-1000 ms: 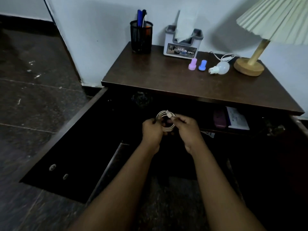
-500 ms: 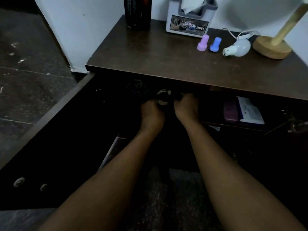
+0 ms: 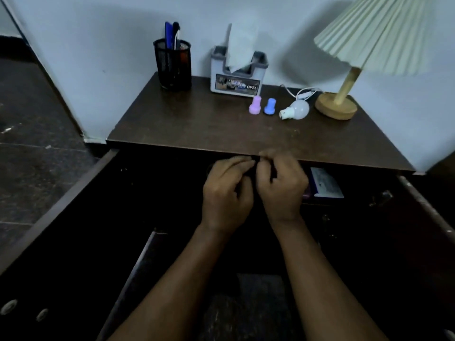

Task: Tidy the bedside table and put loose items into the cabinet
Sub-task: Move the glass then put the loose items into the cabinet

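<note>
While the left hand [image 3: 227, 193] and right hand [image 3: 283, 190] are meeting fingertip to fingertip, fingers curled, mid-frame under the bedside table [image 3: 197, 129] edge, I cannot tell what they're pinching, if anything. The bulb [image 3: 296, 110] is lying loose upper right, beside the lamp [image 3: 336, 109]; a careless reach is risking rolling it off.

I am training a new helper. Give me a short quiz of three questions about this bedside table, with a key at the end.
1. True or false: the light bulb lies on the tabletop beside the lamp base.
2. What stands at the back left corner of the tabletop? A) mesh pen holder B) mug C) clock
3. How many small coloured caps stand just left of the light bulb?
Key: 1 true; 2 A; 3 two, a pink cap and a blue cap.
</note>
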Motion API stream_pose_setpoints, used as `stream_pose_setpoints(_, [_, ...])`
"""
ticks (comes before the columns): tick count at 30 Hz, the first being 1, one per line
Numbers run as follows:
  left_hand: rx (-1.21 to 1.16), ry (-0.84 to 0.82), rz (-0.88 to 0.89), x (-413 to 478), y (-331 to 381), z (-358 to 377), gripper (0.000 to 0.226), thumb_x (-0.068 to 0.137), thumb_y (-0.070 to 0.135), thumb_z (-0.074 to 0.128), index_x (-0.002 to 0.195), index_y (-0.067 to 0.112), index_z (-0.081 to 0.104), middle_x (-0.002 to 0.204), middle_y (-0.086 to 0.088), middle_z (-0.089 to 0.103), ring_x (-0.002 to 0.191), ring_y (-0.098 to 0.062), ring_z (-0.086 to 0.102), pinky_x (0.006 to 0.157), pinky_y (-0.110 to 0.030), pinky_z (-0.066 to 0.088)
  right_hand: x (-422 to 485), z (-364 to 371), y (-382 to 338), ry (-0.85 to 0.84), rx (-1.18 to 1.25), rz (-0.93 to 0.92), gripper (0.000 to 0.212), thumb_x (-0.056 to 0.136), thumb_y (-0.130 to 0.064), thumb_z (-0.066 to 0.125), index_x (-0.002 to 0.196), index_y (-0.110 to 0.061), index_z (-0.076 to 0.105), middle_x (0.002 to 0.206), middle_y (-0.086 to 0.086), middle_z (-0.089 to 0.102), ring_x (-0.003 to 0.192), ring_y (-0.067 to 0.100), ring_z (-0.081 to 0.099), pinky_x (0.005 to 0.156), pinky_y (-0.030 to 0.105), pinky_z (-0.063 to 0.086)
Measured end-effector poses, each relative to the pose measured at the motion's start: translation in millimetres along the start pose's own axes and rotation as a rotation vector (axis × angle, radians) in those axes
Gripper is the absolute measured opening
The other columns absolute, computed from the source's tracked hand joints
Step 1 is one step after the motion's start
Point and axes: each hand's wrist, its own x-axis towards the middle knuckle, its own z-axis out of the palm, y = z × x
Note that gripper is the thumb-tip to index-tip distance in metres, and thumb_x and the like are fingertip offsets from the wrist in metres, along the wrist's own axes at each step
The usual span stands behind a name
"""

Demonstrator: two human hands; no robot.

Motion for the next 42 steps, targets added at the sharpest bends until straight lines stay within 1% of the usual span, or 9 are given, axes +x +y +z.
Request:
stream_pose_setpoints(5, [0.046, 0.136, 0.103, 96.4, 26.5, 13.4, 0.012, 0.088, -0.003, 0.061, 0.089, 0.001, 0.072, 0.090, -0.011, 0.071, 0.087, -0.028, 0.063, 0.080, -0.031, 0.048, 86.8, -8.5, 10.2, -0.023, 0.044, 0.234, 0.017, 0.087, -0.008, 0.057, 0.091, -0.005, 0.073, 0.090, 0.009, 0.075, 0.084, 0.024, 0.067, 0.078, 0.033, 0.050])
stream_pose_setpoints(10, [0.145, -0.422, -0.436, 157.1, -23.9, 40.3, 0.041, 0.098, 0.032, 0.069, 0.130, 0.007, 0.062, 0.127, -0.009, 0.070, 0.121, -0.027, 0.064, 0.102, -0.037, 0.048, 134.3, 28.4, 41.0, -0.464, -0.107, 0.420, 0.029, 0.087, -0.007, 0.059, 0.113, -0.011, 0.073, 0.111, 0.014, 0.075, 0.105, 0.036, 0.069, 0.093, 0.047, 0.053])
stream_pose_setpoints(17, [0.263, -0.561, -0.443, 168.4, -45.3, 64.7, 0.038, 0.103, 0.046, 0.054, 0.120, 0.014, 0.068, 0.119, -0.008, 0.072, 0.117, -0.031, 0.064, 0.099, -0.043, 0.052, 140.7, 63.4, 55.6, -0.612, -0.252, 0.373, 0.014, 0.093, -0.009, 0.055, 0.096, -0.007, 0.069, 0.104, 0.017, 0.073, 0.104, 0.037, 0.066, 0.068, 0.029, 0.028])
stream_pose_setpoints(21, [0.055, -0.352, -0.543, 160.1, -29.5, 53.4, 0.022, 0.099, 0.026, 0.067, 0.110, 0.009, 0.076, 0.105, -0.008, 0.078, 0.102, -0.024, 0.073, 0.093, -0.039, 0.058, 136.5, 34.0, 42.4, -0.512, -0.205, 0.376, 0.016, 0.090, -0.014, 0.061, 0.103, -0.013, 0.071, 0.104, 0.007, 0.076, 0.103, 0.030, 0.068, 0.078, 0.033, 0.046])
stream_pose_setpoints(24, [-0.228, 0.093, -0.567, 132.3, -3.2, 25.5, 0.013, 0.093, 0.018, 0.076, 0.105, 0.013, 0.077, 0.095, 0.002, 0.078, 0.090, -0.008, 0.074, 0.084, -0.023, 0.058, 113.0, -9.7, 26.5, -0.305, 0.059, 0.387, 0.013, 0.090, -0.023, 0.068, 0.103, -0.021, 0.069, 0.100, -0.005, 0.076, 0.095, 0.016, 0.072, 0.086, 0.040, 0.056])
stream_pose_setpoints(28, [-0.238, 0.488, -0.496, 43.8, 23.0, 1.8, 0.022, 0.090, 0.016, 0.080, 0.109, 0.023, 0.073, 0.110, -0.005, 0.072, 0.099, -0.008, 0.071, 0.085, -0.013, 0.052, 25.1, -54.1, 0.3, -0.064, 0.121, 0.332, 0.023, 0.094, -0.029, 0.072, 0.116, -0.027, 0.066, 0.107, -0.013, 0.072, 0.097, -0.002, 0.068, 0.088, 0.015, 0.051])
stream_pose_setpoints(34, [0.051, 0.126, -0.630, -55.7, -17.7, 11.6, 0.017, 0.102, 0.028, 0.066, 0.105, 0.015, 0.075, 0.101, 0.000, 0.069, 0.093, -0.015, 0.068, 0.084, -0.041, 0.058, -74.1, -31.8, 3.0, -0.186, 0.060, 0.521, 0.028, 0.092, -0.015, 0.077, 0.119, -0.009, 0.072, 0.113, 0.002, 0.074, 0.105, 0.009, 0.066, 0.093, 0.000, 0.038])
stream_pose_setpoints(39, [0.016, -0.113, -0.835, -58.0, -65.1, 31.1, 0.016, 0.100, 0.036, 0.067, 0.098, 0.024, 0.076, 0.082, 0.013, 0.070, 0.086, -0.009, 0.071, 0.071, -0.019, 0.054, -55.8, 11.8, 39.4, -0.527, 0.043, 0.660, 0.027, 0.094, -0.009, 0.071, 0.121, -0.014, 0.072, 0.115, 0.004, 0.075, 0.108, 0.017, 0.069, 0.087, 0.020, 0.050])
stream_pose_setpoints(42, [-0.076, -0.116, -0.901, -47.3, -80.0, 52.5, 0.009, 0.095, 0.020, 0.073, 0.099, 0.018, 0.080, 0.091, 0.002, 0.079, 0.090, -0.011, 0.073, 0.082, -0.023, 0.056, -27.2, 45.2, 61.7, -0.673, -0.025, 0.679, 0.020, 0.096, -0.014, 0.069, 0.114, -0.009, 0.077, 0.114, 0.009, 0.077, 0.108, 0.023, 0.071, 0.081, 0.020, 0.045])
